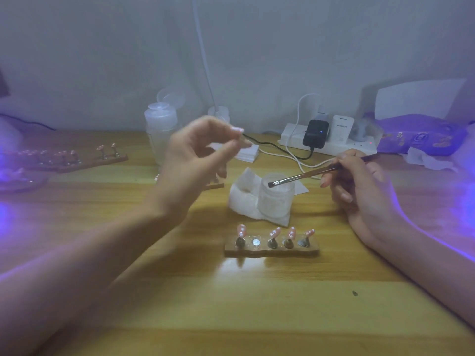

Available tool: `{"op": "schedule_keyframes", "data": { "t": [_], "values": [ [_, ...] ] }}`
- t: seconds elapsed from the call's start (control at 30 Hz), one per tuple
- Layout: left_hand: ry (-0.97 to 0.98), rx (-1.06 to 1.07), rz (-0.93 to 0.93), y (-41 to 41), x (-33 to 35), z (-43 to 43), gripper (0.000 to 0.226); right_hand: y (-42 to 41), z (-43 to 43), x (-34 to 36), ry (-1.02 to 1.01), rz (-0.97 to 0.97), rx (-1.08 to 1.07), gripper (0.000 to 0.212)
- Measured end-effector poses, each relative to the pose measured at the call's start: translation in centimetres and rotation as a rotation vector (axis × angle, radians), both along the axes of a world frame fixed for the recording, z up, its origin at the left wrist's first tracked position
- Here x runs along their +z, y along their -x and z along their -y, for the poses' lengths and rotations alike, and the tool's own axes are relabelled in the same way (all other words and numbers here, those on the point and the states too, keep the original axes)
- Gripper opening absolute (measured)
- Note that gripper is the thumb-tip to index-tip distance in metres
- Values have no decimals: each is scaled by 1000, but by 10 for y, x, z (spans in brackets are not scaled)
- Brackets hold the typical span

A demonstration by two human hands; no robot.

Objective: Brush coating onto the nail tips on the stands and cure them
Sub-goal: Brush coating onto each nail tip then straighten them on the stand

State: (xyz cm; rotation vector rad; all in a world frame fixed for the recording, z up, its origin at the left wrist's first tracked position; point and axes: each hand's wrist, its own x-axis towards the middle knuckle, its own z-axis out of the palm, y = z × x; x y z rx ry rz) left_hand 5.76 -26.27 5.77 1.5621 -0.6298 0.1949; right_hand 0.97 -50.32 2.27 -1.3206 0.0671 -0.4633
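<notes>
Brush [305, 174]: gripped at mid-handle by right hand [359, 186], fingers curled round it; long axis slanting from upper right down to lower left, bristles pointing left and slightly down, tip at the mouth of open jar [276, 199]; contact with the rim unclear. Jar: upright on crumpled tissue [243, 199], centre of worktop [231, 304], left of right hand, below and right of left hand. Left hand [200, 152]: raised above worktop, thumb and forefinger drawn together, blurred; impossible to tell whether anything is pinched there. Stand [272, 249]: wooden bar, long axis left to right, nearer than the jar, between the two forearms, apart from both hands. Nail tips [274, 232]: four, pink, on pegs, leaning up and away; second slot from left bare. Behind: bottle [160, 129], power strip [334, 147], further stands [84, 160] far left.
</notes>
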Motion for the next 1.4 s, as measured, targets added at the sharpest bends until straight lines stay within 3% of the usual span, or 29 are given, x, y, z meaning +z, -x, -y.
{"op": "schedule_keyframes", "data": {
  "t": [0.13, 0.27, 0.43, 0.53, 0.7, 0.8, 0.9, 1.07, 1.27, 1.4],
  "values": [
    [2, -31, 190, 12, 20, -2, 13, 0, 0, 0, -11, -7, 7, 32],
    [-253, -85, 222, 27, 6, -2, 8, 0, -1, 1, -18, -19, 1, 29],
    [-556, -108, 462, 44, -22, -14, 9, 1, -2, 2, -15, -22, 14, 31],
    [-638, -101, 413, 48, -34, -15, 17, 1, -2, 2, -15, -24, 17, 33],
    [-653, -122, 253, 44, -35, -12, 2, 0, -1, 1, -4, -29, 19, 32],
    [-649, -177, 120, 42, -34, -13, 16, -1, -1, 1, -5, -22, 24, 31],
    [-673, -191, 78, 41, -32, -13, 17, 0, -1, 1, -11, -24, 21, 33],
    [-743, -117, 242, 45, -33, -2, 16, 0, -1, 1, -18, -30, 15, 31],
    [-686, -37, 365, 48, -42, 5, 11, 1, -2, 3, -26, -35, 1, 29],
    [-735, 69, 591, 51, -43, 5, 12, 2, -3, 3, -15, -17, -17, 28]
  ]
}}
